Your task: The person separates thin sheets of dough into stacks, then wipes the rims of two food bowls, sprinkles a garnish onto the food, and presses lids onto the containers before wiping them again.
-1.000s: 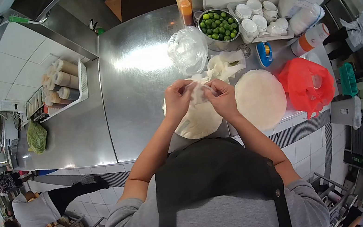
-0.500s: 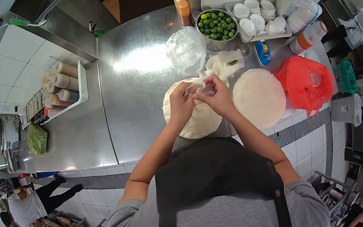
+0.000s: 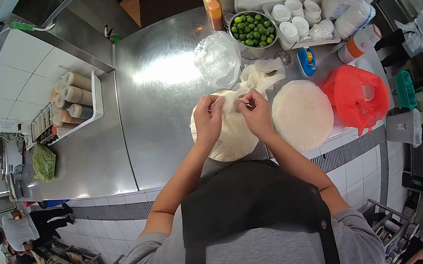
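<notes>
A thin, whitish, see-through sheet stretches between my two hands, over a pale round stack of flat dough wrappers. My left hand pinches its left side, thumb against curled fingers. On the other side, my right hand is closed in a pinch at the sheet's edge. A second pale round stack lies just right of my right hand. Past my fingertips are crumpled pale wrapper scraps with a small green piece among them, and a clear plastic bag.
Limes fill a metal bowl at the back, beside squeeze bottles and a tray of small white cups. A blue tape dispenser and red plastic bag stand right. A person is at far left.
My hands have moved slightly apart, spreading the thin sheet wider between them. The person at far left has shifted position. The stacks and other tabletop things stay put.
</notes>
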A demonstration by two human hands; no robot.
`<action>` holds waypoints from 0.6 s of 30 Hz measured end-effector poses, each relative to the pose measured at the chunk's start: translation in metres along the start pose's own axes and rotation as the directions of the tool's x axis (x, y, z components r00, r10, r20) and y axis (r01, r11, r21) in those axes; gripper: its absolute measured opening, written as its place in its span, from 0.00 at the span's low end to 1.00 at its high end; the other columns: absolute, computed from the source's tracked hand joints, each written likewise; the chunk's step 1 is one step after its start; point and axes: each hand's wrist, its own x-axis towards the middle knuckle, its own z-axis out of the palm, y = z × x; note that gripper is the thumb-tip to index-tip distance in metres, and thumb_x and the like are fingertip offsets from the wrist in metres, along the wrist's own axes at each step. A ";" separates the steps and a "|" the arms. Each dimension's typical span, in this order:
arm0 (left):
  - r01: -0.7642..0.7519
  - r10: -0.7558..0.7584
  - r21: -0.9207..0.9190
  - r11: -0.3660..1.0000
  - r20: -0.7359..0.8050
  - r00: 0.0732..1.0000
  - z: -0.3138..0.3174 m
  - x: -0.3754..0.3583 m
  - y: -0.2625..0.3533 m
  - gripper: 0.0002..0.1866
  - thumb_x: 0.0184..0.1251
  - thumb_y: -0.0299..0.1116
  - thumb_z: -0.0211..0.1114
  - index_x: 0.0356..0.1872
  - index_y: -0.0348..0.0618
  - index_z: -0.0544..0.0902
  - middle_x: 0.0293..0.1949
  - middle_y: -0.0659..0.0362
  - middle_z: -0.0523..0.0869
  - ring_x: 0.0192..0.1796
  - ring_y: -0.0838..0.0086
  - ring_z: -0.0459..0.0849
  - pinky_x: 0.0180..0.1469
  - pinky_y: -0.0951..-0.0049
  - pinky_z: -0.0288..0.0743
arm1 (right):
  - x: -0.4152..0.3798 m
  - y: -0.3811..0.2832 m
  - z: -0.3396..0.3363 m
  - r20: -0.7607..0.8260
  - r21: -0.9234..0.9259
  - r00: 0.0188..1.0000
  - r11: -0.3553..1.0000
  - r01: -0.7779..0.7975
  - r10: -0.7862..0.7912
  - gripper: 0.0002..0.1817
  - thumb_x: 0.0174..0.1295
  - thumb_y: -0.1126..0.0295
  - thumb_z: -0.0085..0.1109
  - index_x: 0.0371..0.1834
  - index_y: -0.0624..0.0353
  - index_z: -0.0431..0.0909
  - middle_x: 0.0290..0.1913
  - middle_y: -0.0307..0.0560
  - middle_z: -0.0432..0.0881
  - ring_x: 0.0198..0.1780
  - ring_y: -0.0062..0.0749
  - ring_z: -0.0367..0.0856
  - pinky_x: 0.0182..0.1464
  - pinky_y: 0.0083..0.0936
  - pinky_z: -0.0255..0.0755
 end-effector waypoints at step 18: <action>0.222 -0.217 -0.050 0.974 0.097 0.971 -0.016 0.015 0.031 0.08 0.62 0.25 0.71 0.41 0.32 0.90 0.24 0.63 0.86 0.23 0.87 0.78 0.24 0.82 0.71 | 0.000 -0.009 -0.017 0.118 0.043 0.993 0.999 -0.009 0.003 0.12 0.64 0.80 0.61 0.50 0.64 0.83 0.45 0.41 0.86 0.39 0.17 0.80 0.42 0.16 0.76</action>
